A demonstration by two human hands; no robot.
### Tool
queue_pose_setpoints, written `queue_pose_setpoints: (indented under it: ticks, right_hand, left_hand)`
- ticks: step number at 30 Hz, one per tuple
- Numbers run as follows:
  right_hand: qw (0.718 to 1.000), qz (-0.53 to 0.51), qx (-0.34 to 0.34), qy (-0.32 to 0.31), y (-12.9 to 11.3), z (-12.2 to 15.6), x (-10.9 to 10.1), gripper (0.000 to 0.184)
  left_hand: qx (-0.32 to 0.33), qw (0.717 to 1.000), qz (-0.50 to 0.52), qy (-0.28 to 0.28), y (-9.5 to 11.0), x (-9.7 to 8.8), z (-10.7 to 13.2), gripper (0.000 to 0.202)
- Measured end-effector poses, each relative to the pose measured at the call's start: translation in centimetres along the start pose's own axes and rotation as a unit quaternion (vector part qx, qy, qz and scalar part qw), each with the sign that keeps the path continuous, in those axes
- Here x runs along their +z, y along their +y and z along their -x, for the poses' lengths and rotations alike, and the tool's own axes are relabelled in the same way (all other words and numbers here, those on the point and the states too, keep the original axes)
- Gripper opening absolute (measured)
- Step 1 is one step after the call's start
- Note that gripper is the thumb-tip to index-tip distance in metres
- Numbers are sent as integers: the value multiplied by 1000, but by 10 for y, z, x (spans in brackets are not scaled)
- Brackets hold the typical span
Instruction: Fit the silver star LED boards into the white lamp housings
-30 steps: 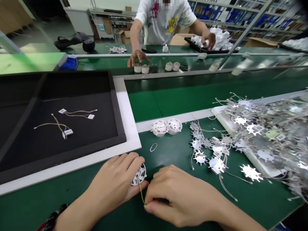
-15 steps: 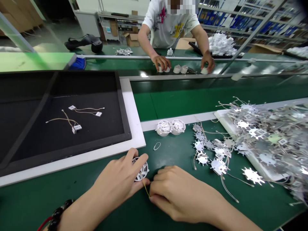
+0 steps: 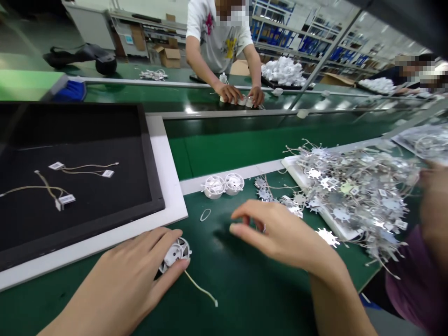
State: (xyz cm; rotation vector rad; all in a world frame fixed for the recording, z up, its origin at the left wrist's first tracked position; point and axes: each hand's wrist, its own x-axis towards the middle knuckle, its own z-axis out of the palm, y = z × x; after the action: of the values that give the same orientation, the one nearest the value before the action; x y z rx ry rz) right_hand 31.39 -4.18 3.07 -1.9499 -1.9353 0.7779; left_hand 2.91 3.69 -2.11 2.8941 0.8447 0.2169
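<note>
Clasping a round white plastic lamp housing (image 3: 175, 254) with a trailing wire (image 3: 201, 289) on the green counter (image 3: 238, 298), beside a white-rimmed black tray (image 3: 168, 186), the left hand (image 3: 119, 275) presses down while the right hand (image 3: 280, 233) hangs open and empty near star-shaped metal boards (image 3: 328, 237).

A left hand (image 3: 119, 275) holds a white plastic lamp housing (image 3: 175, 254) trailing a wire (image 3: 201, 289) on a green worktop (image 3: 224, 289); the right hand (image 3: 276, 233) hovers open, near a heap of star-shaped circuit boards (image 3: 353, 196).

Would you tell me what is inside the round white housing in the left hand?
In the round white housing, a white centre piece and a pale wire show; the left hand covers the rest.
</note>
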Motion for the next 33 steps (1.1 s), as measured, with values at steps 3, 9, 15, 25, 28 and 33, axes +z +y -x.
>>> queue_pose_setpoints:
  ticks: [3,9,15,25,28,33]
  right_hand:
    - [989,56,105,93,19,4,-15,33]
    - [977,85,191,49,36,13,-20,36]
    - [977,104,185,-3,35,4,-11,43]
    - [985,-11,107,135,18,15,-17,50]
    - [978,-159,39,131,6,17,-14,31]
    - [927,-358,-47,103,-5,8,6,10]
  left_hand:
    - [1,999,52,-9,-6,9,5,34]
    - [-19,998,63,-25,-9,19,13,44]
    - [55,998,-19,-4,6,8,-1,43]
    - [-23,997,-66,-9,19,27,7,43]
    - [-46,995,-93,-12,27,26,3,42]
    - [-58,991,-112,-41,32,12,-1,63]
